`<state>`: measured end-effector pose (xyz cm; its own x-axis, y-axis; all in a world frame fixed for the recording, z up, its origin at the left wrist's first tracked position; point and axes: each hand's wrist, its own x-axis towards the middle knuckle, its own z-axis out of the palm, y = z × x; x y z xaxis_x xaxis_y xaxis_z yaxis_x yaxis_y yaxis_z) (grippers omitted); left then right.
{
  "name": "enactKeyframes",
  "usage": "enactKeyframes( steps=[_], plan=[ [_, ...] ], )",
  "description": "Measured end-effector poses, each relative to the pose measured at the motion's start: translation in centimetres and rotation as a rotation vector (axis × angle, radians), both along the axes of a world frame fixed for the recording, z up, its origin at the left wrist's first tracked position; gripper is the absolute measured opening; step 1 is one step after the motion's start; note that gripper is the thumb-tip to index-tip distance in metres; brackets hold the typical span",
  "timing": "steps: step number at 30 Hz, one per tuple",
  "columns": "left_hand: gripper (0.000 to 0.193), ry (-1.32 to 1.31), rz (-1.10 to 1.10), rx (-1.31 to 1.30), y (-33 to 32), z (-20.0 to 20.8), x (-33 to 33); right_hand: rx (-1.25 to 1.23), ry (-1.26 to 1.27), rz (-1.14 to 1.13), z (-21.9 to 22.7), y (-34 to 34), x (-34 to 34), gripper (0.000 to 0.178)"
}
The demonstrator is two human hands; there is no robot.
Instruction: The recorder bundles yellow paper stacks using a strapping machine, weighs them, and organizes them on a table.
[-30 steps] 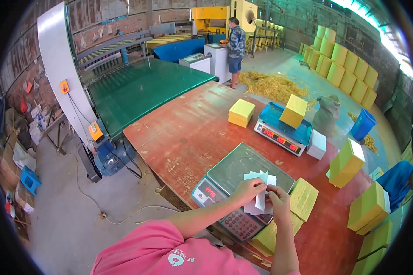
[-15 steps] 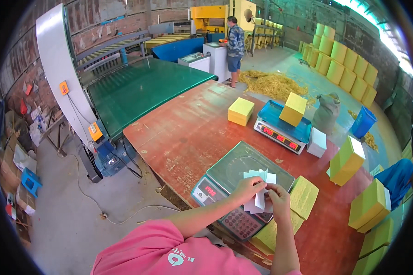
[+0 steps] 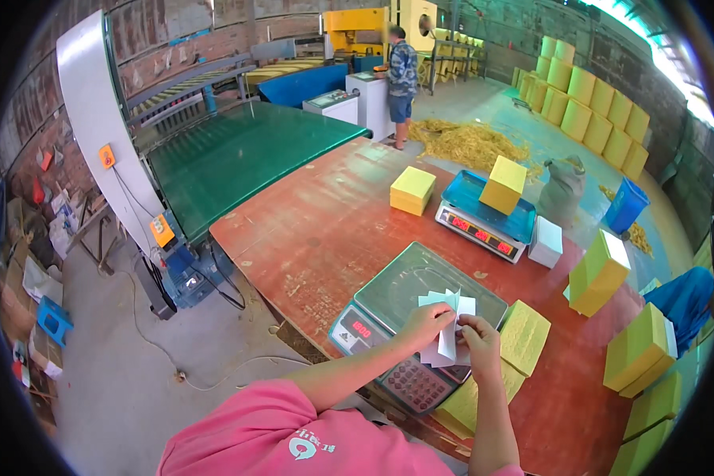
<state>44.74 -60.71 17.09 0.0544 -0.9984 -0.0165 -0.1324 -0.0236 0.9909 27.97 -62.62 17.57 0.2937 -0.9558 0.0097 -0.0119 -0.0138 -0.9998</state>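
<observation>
Both hands, the left hand (image 3: 427,321) and right hand (image 3: 479,343), pinch a fanned bunch of white paper slips (image 3: 446,337) above a grey weighing scale (image 3: 411,305) on the red counter (image 3: 325,230), beside a yellow block (image 3: 523,337).

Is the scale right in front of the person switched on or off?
On. The scale shows lit red digits on its front display, just left of the left hand holding white paper slips.

Near the red table's (image 3: 325,230) far edge: 1 yellow block (image 3: 412,190) beside a blue scale (image 3: 484,218) carrying another yellow block (image 3: 505,184). Small white box (image 3: 546,241) just right. Along the right edge, stacked yellow blocks (image 3: 599,272).
</observation>
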Motion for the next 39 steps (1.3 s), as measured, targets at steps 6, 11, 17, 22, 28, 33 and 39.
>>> enactKeyframes(
  steps=[6, 11, 17, 22, 28, 33, 39],
  plan=[
    [0.029, -0.016, 0.004, -0.051, -0.2, -0.5, 0.0, 0.0, -0.002, -0.002, -0.1, 0.0, 0.0, 0.026],
    [0.028, -0.028, -0.002, -0.02, -0.3, -0.1, 0.1, -0.001, 0.011, 0.002, 0.0, -0.2, 0.0, 0.026],
    [0.028, -0.04, 0.014, -0.065, -0.4, 0.1, 0.2, -0.002, 0.003, -0.007, 0.0, -0.3, 0.2, 0.025],
    [0.029, -0.023, 0.024, -0.013, 0.1, -0.2, 0.2, -0.016, 0.016, 0.0, 0.3, 0.2, 0.3, 0.026],
    [0.029, -0.041, -0.004, -0.055, 0.3, -0.8, -0.3, -0.025, 0.059, -0.026, -0.3, 0.7, -0.5, 0.026],
    [0.028, -0.04, 0.006, -0.048, 0.0, -0.4, 0.4, -0.088, 0.125, -0.001, -0.8, -0.5, 0.1, 0.027],
    [0.023, 0.052, -0.005, 0.009, -1.3, -0.5, 0.4, -0.031, 0.07, -0.026, 0.7, -0.5, 0.4, 0.026]
  ],
)
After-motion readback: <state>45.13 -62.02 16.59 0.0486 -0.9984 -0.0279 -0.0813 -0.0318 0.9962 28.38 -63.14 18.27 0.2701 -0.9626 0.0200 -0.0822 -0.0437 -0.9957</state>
